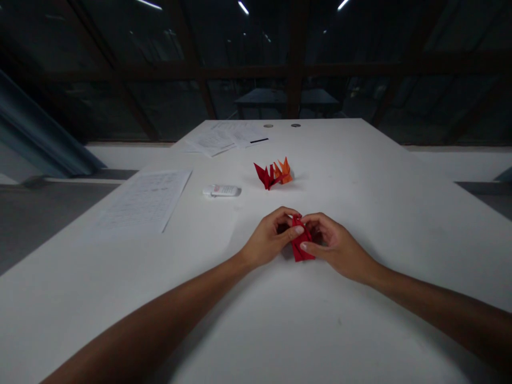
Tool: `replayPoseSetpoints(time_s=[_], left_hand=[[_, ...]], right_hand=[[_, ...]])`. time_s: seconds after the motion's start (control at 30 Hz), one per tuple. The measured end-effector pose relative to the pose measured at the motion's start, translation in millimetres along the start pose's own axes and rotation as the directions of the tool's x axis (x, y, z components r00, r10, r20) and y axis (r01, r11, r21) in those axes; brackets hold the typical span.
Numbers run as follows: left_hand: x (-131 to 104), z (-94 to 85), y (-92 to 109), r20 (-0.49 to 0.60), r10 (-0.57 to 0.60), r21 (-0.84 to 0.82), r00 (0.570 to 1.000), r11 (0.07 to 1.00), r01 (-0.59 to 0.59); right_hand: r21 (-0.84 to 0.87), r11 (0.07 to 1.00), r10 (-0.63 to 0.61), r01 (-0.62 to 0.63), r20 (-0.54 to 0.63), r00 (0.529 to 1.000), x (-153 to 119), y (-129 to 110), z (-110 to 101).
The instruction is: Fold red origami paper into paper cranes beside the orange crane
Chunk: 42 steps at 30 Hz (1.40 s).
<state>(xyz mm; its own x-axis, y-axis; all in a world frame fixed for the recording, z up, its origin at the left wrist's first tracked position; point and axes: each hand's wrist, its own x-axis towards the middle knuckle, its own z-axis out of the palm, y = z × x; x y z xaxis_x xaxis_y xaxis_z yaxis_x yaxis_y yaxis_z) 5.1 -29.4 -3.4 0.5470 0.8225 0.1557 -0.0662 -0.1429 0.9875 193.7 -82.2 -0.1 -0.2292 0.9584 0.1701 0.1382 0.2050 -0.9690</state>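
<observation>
A folded piece of red origami paper (pixel 303 250) is held between my two hands, just above or on the white table (pixel 352 320). My left hand (pixel 274 234) pinches its left side, thumb on the near face and fingers behind. On its right side, my right hand (pixel 336 242) grips with the thumb across the front; its other fingers are partly hidden behind the paper. Beyond my hands stand a red origami crane (pixel 266 176) and an orange origami crane (pixel 285 172), close together with the red one overlapping the orange.
A white bottle or tube with printing (pixel 222 191) lies left of the cranes. Farther left is a printed sheet (pixel 144 200). More papers (pixel 214 140) with a black pen-like stick (pixel 259 141) lie at the far end, near two round table inserts (pixel 295 125). Dark windows stand behind.
</observation>
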Motion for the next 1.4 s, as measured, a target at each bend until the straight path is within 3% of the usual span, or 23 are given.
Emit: replayPoseSetpoints(time_s=[0.2,0.4,0.6,0.93,1.13,1.4], left_hand=[[-1,-0.3,1,-0.011,0.043,-0.021,0.999,0.999,-0.044],[0,-0.3,1,-0.06,0.043,-0.013,0.997,0.999,-0.044],[0,-0.3,4,-0.082,0.041,0.034,0.996,0.999,-0.038],[-1,-4.6,4,0.038,0.006,0.065,0.999,0.998,-0.009],[1,-5.8,0,-0.051,0.012,0.096,0.999,0.995,-0.007],[1,-5.1,0,-0.105,0.01,0.058,0.994,0.998,-0.004]], right_hand=[[-0.04,0.999,-0.003,0.003,-0.005,1.0,0,5,0],[0.024,1.0,0.006,-0.006,-0.025,1.0,0,6,-2],[-0.01,0.997,0.074,-0.074,0.028,0.997,0,7,-3],[0.019,1.0,0.014,-0.012,-0.106,0.994,0,11,-5],[0.059,0.995,0.079,-0.078,-0.024,0.997,3,9,-6],[0.082,0.992,0.102,-0.1,-0.022,0.995,5,13,-7]])
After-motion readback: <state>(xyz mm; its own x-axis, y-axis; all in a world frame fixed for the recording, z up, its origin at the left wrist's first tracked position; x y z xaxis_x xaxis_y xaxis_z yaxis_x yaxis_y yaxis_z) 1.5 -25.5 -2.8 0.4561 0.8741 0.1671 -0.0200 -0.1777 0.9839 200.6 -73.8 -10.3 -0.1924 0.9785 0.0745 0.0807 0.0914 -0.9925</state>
